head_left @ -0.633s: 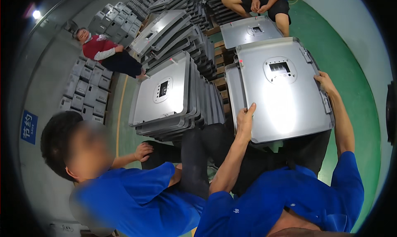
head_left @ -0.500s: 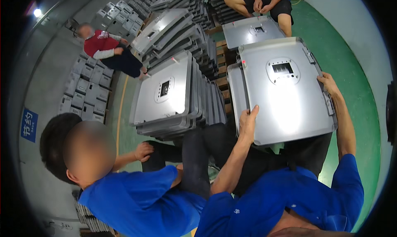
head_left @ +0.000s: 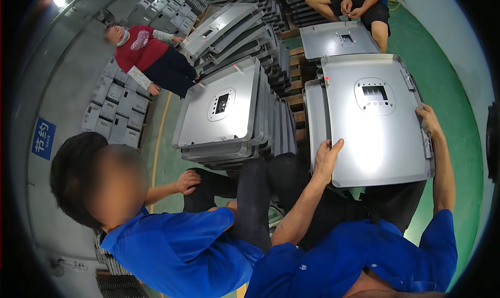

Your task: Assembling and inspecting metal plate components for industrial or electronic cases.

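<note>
A grey sheet-metal panel lies before me, with raised edges and a rounded cutout plate in its upper half. My left hand is closed on its left edge near the bottom corner, thumb on top. On the far side my right hand grips the right edge, beside the small metal brackets fixed there. The fingers under both edges are hidden. Another metal panel shows beneath and to the left of the one I hold.
Left of me sits a co-worker in blue, a hand resting on the knee. Ahead stand a stack of similar panels and a wooden pallet. A person in red stands farther left; another sits beyond a far panel.
The whole view has shifted, so things sit farther right and mostly slightly lower. The person in red has turned and moved an arm toward the panels. My grip looks the same.
</note>
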{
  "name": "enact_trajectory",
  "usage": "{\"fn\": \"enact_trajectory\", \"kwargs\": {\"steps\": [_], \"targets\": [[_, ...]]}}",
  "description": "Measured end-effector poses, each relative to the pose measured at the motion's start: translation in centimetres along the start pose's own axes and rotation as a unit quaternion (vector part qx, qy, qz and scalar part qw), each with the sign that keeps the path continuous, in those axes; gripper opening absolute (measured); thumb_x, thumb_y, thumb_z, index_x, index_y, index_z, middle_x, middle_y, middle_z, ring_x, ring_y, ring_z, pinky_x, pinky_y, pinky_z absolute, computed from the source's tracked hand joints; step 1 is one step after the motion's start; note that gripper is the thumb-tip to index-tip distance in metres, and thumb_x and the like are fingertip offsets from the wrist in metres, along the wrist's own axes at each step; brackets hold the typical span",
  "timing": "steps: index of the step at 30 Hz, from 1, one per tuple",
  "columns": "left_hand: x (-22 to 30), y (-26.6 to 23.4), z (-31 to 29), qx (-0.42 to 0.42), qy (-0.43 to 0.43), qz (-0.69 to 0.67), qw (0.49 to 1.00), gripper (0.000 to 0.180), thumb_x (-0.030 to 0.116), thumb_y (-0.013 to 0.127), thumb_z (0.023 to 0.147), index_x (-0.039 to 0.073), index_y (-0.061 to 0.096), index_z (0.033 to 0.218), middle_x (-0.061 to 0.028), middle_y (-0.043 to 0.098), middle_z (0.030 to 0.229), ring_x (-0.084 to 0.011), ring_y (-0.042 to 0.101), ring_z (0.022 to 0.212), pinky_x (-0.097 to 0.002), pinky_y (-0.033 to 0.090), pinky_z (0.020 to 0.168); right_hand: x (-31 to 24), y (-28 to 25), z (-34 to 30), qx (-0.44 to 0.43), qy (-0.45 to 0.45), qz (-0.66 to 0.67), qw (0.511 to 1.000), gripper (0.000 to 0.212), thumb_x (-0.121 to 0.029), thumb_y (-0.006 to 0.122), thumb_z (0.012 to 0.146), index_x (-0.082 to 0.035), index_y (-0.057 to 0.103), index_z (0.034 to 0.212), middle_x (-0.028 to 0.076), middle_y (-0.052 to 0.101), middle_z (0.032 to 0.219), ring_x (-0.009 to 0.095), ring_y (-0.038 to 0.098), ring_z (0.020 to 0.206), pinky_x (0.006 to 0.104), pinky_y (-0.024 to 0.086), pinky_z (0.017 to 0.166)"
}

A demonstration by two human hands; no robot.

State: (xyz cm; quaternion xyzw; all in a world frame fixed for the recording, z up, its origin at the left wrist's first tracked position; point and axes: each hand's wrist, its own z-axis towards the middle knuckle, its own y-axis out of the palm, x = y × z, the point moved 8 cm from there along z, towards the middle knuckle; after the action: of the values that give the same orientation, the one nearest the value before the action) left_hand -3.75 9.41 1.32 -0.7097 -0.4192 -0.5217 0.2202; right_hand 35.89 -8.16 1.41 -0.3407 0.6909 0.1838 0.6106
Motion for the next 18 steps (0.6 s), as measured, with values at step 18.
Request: {"fn": "enact_trajectory", "kwargs": {"steps": [18], "targets": [[0.4, -19.3, -15.3, 0.368, 0.286, 0.075, 0.882, 0.008, 0.007, 0.061, 0.096, 0.000, 0.061, 0.098, -0.0033, 0.059, 0.078, -0.0064, 0.056, 0.066, -0.0202, 0.046, 0.058, 3.2, -2.0, 2.7, 0.031, 0.040, -0.086, 0.995, 0.064, -0.035, 0.067, 0.085, 0.007, 0.050, 0.131, 0.011, 0.060, 0.120, 0.020, 0.052, 0.115, 0.0300, 0.037, 0.101]]}}
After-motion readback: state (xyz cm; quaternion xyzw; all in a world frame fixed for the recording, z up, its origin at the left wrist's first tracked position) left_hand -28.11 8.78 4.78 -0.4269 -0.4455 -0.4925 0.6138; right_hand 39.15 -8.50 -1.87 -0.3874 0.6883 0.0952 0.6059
